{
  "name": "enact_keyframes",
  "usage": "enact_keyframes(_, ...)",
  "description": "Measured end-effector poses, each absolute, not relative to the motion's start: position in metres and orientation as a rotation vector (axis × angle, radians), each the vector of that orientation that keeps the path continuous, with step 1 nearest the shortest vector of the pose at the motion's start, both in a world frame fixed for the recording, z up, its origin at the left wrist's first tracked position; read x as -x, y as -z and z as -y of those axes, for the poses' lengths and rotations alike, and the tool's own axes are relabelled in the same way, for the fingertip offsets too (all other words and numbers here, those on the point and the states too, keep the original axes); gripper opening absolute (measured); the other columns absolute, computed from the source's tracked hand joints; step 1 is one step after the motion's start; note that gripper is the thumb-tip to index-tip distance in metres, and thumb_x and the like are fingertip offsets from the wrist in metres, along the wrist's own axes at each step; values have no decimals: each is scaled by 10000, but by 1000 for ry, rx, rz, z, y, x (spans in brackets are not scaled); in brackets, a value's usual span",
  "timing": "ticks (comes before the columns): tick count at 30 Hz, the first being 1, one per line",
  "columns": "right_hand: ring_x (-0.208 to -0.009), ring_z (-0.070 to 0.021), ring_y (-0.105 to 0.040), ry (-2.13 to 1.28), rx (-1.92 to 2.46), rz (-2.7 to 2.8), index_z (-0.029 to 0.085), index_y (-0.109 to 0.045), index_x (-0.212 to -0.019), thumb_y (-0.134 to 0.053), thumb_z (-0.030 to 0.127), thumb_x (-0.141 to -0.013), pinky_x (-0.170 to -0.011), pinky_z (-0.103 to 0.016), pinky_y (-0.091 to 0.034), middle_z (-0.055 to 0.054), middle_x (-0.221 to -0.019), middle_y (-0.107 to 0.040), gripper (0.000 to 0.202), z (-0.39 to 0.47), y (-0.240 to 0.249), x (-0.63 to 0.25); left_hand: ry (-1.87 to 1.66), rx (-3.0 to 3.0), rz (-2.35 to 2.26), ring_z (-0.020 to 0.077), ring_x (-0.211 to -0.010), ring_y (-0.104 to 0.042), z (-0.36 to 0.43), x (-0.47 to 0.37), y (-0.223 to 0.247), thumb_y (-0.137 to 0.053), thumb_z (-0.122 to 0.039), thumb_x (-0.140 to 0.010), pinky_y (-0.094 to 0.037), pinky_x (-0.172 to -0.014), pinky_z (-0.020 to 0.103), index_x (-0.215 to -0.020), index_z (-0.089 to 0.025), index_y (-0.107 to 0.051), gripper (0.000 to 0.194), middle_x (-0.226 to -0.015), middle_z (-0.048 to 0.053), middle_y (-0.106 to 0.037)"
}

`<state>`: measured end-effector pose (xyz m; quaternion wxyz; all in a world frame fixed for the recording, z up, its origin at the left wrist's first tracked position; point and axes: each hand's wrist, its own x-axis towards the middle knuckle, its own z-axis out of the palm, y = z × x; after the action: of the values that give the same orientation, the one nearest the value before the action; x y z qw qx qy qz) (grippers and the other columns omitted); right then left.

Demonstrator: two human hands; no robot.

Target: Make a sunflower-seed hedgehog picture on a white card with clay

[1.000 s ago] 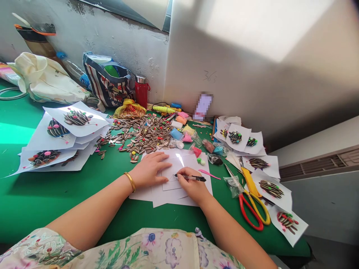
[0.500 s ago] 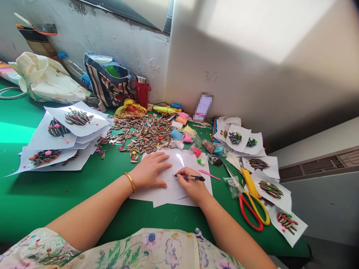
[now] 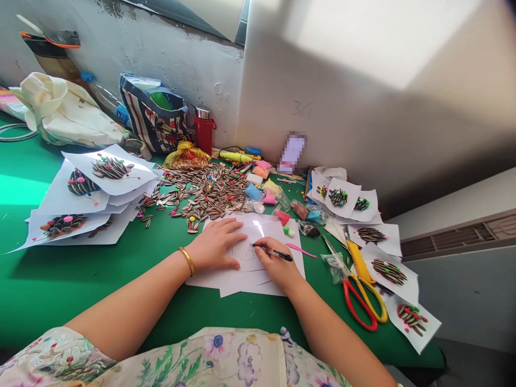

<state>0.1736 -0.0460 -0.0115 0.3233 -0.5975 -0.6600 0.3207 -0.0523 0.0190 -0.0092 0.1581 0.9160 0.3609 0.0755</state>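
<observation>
My left hand (image 3: 217, 244) lies flat with fingers spread on the left part of some overlapping white sheets (image 3: 242, 282). In my right hand (image 3: 280, 266) is a black pen (image 3: 278, 252), its tip touching the top sheet just right of my left fingers. Thin drawn lines (image 3: 248, 253) show on the paper under the tip. Beyond the sheets spreads a large heap of striped seeds (image 3: 213, 193) with small coloured bits among them. A pink plastic tool (image 3: 301, 250) lies right of my right hand.
Seed-decorated papers lie at the left (image 3: 113, 169) and right (image 3: 391, 271). Scissors (image 3: 363, 301) and a yellow cutter (image 3: 360, 262) are right of my hand. Coloured clay packets (image 3: 253, 192), a red flask (image 3: 203, 131), and a striped bag (image 3: 155, 118) stand farther back.
The pen tip has moved slightly up the sheet, and the pen is tilted more. More drawn lines show on the paper. My left hand has stayed in place.
</observation>
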Motion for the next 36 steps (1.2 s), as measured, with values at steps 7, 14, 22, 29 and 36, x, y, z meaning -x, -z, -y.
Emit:
enact_keyframes(7,-892,-201,-642,-784,1613,1677,232,-669,-971,-525,327,-881,-801,-320,-489,-22,-953,-709,195,42,8,-178,-226,-2619,-1025,363,-1430,-323,-20,52,11,-784,-627,-654,-274,-1152,534,-1361,-317,-567,802,-1553,62,-403)
enact_keyframes(14,-875,-213,-636,-692,1669,1655,231,-665,-950,-511,351,-883,-782,-322,-483,-30,-924,-704,207,39,11,-187,-226,-2614,-1029,360,-1428,-328,-19,52,10,-786,-618,-657,-268,-1157,528,-1358,-320,-571,791,-1549,61,-409)
enact_keyframes(22,-799,-200,-611,-607,1779,1655,239,-653,-863,-493,320,-864,-709,-297,-446,-18,-855,-690,179,43,6,-196,-222,-2601,-1029,363,-1433,-318,-19,52,9,-776,-618,-668,-266,-1154,534,-1359,-327,-570,778,-1553,57,-402)
enact_keyframes(29,-682,-180,-568,-579,1913,1665,238,-583,-737,-489,293,-835,-607,-278,-380,8,-707,-635,146,48,1,-201,-214,-2605,-1036,358,-1436,-311,-20,53,11,-772,-625,-666,-259,-1157,524,-1360,-325,-571,782,-1554,57,-401)
enact_keyframes(36,-658,-179,-545,-732,1805,1565,229,-555,-655,-504,292,-788,-608,-284,-406,6,-659,-595,156,52,0,-203,-216,-2596,-1029,358,-1434,-315,-19,53,10,-769,-628,-666,-259,-1159,524,-1361,-331,-566,782,-1554,54,-399)
